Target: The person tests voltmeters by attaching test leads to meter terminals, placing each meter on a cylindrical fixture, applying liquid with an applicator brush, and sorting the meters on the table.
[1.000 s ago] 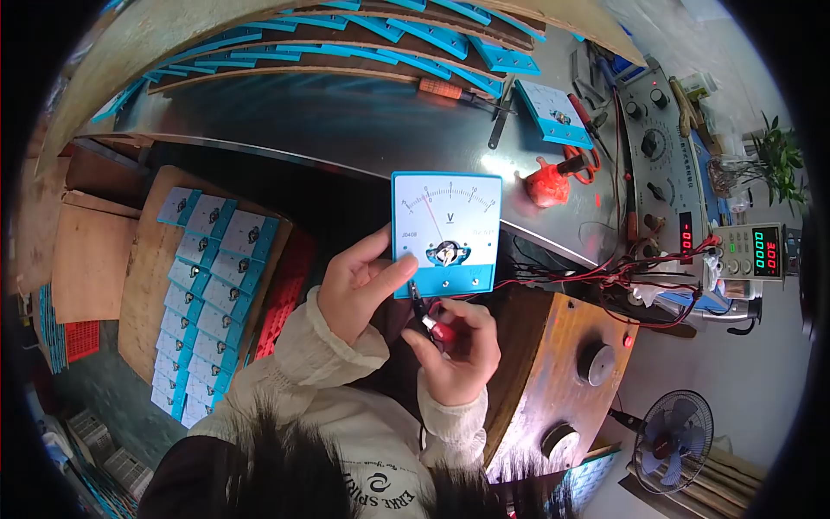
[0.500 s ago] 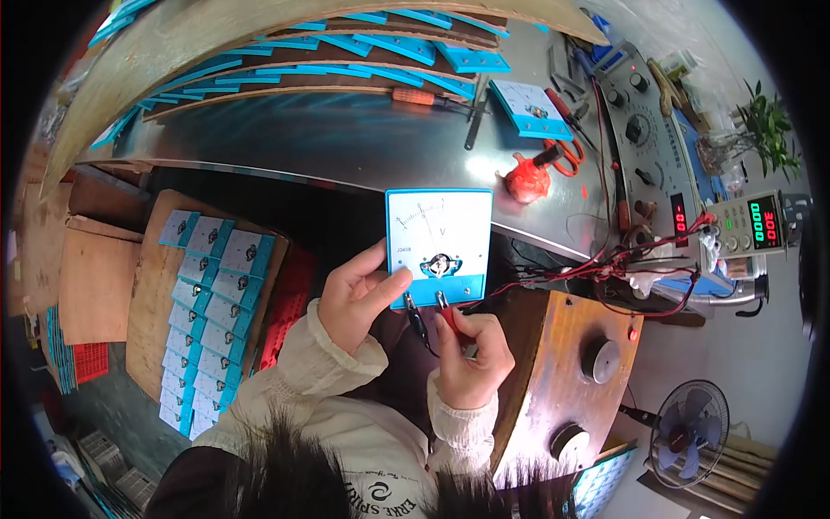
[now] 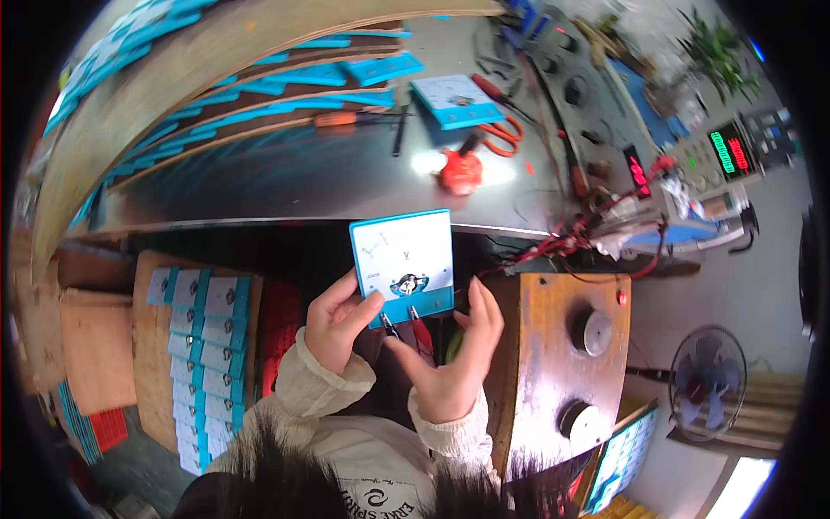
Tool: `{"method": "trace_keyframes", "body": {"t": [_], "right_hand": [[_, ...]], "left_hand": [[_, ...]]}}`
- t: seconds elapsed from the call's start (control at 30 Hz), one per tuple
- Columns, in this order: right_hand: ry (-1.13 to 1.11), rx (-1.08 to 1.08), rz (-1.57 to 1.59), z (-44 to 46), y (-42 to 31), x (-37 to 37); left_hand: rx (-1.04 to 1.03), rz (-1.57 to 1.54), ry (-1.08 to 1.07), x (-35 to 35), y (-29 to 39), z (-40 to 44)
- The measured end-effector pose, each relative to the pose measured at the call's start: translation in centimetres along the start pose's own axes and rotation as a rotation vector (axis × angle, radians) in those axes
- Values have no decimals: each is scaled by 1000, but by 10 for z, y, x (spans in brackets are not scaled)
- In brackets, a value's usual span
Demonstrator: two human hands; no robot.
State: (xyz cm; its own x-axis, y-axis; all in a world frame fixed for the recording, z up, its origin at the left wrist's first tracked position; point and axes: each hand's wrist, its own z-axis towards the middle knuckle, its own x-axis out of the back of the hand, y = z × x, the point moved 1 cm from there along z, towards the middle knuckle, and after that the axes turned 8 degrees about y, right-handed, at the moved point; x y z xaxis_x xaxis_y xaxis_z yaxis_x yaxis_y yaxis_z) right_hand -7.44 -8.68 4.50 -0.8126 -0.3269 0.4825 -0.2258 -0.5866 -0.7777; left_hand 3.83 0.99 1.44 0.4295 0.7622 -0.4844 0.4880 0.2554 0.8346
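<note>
My left hand [image 3: 335,327] grips a blue-and-white panel voltmeter [image 3: 405,246] by its lower left corner, with the thumb on the face. The meter is tilted, and a "V" shows on its scale plate. A black alligator clip [image 3: 389,327] and a red alligator clip [image 3: 420,334] are on the terminals along its lower edge, their leads hanging down. My right hand [image 3: 456,363] is open just below and right of the meter, thumb and fingers spread apart. The thumb tip is close to the black clip; whether it touches cannot be seen.
The metal bench [image 3: 285,186] carries another meter [image 3: 456,99], a red bottle [image 3: 461,173], scissors [image 3: 503,138] and a screwdriver [image 3: 341,118]. Boards of meters stand left [image 3: 207,346]. A wooden box with knobs [image 3: 562,363], red wires [image 3: 562,246] and a power supply [image 3: 718,160] are right.
My right hand has let go of the red clip and opened. The meter has tilted and shifted left and slightly down in view. The head view has turned.
</note>
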Motion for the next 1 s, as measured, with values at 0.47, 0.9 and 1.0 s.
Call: {"method": "trace_keyframes", "body": {"t": [0.47, 0.9, 1.0], "right_hand": [[870, -612, -165, -74, 133, 139], [1020, -727, -956, -151, 215, 233], [1014, -712, -981, -151, 214, 233]], "left_hand": [[23, 682, -546, -17, -41, -12], [34, 721, -615, -17, -39, 0], [72, 742, -628, -19, -42, -12]]}}
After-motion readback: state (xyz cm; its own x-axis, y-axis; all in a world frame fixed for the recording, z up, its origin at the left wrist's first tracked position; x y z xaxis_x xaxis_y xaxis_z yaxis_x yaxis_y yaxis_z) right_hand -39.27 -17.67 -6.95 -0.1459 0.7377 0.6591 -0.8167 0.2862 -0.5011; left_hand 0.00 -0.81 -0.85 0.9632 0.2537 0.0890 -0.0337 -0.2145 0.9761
